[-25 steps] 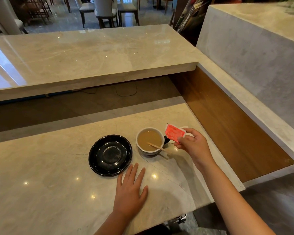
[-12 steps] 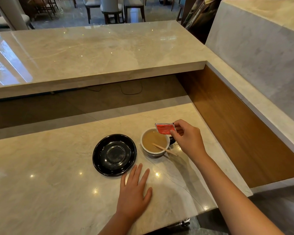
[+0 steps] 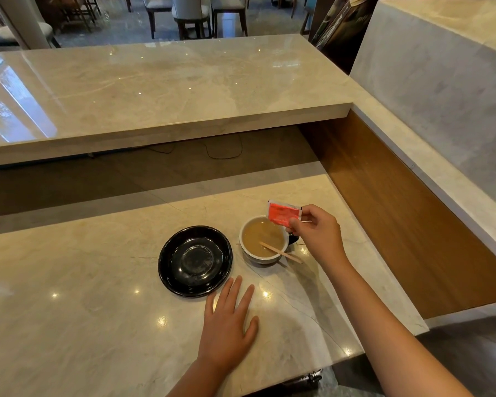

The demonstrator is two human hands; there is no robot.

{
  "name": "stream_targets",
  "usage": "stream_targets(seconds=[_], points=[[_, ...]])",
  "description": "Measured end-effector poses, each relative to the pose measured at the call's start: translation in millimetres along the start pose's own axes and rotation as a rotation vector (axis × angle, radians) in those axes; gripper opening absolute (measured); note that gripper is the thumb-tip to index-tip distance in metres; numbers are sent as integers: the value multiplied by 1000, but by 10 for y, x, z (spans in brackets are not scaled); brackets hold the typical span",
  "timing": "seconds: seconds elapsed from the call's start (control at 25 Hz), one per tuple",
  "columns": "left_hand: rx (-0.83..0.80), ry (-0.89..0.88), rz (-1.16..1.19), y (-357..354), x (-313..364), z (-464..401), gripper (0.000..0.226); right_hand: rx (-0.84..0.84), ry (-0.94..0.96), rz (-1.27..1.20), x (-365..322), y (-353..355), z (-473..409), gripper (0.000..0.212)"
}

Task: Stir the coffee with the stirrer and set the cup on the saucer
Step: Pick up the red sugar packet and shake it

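Milky-brown coffee: fills white cup (image 3: pixel 262 242) on marble counter (image 3: pixel 69 310)
Stirrer (image 3: pixel 279 252): wooden, leaning on rim at 4 o'clock
Saucer (image 3: pixel 195 260): black, at cup's 9 o'clock, just beside
Right hand (image 3: pixel 320 234): pinching red packet (image 3: pixel 282 212) over cup
Left hand (image 3: pixel 226 325): flat, fingers spread, holds nothing

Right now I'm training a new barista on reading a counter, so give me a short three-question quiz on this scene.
1. True or false: the cup stands on the saucer.
2. What does the right hand hold? A) stirrer B) red sachet C) cup handle
3. Where does the stirrer rest?

Key
1. False: the cup stands on the counter, right of the empty saucer.
2. B: a red sachet, above the cup; the left hand lies flat on the counter.
3. One end in the coffee, leaning on the cup's rim.
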State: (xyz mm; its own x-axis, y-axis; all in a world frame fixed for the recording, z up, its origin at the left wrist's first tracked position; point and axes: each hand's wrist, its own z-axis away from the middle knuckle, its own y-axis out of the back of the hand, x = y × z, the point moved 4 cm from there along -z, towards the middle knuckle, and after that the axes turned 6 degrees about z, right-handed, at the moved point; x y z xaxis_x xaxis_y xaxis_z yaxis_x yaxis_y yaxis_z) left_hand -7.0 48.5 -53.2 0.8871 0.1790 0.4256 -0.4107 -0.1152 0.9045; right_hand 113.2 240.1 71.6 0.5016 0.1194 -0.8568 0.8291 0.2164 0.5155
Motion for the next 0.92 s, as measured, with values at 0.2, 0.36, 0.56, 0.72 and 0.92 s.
stream_targets(seconds=[0.2, 0.36, 0.56, 0.72, 0.92], points=[[0, -6, -3, 16, 11, -7, 57, -19, -402, -686, 199, -33, 158, 12], [-6, -7, -17, 12, 11, -10, 58, 22, -510, -1084, 235, -15, 274, 16], [-15, -1, -12, -10, -15, 0, 59, 19, -655, -1378, 213, 16, 379, 21], [-22, 3, -6, -23, -13, 5, 60, 19, -682, -1562, 173, 60, 447, 20], [-22, -12, -2, -17, -15, 6, 59, 47, -578, -1473, 289, 170, 493, 13]])
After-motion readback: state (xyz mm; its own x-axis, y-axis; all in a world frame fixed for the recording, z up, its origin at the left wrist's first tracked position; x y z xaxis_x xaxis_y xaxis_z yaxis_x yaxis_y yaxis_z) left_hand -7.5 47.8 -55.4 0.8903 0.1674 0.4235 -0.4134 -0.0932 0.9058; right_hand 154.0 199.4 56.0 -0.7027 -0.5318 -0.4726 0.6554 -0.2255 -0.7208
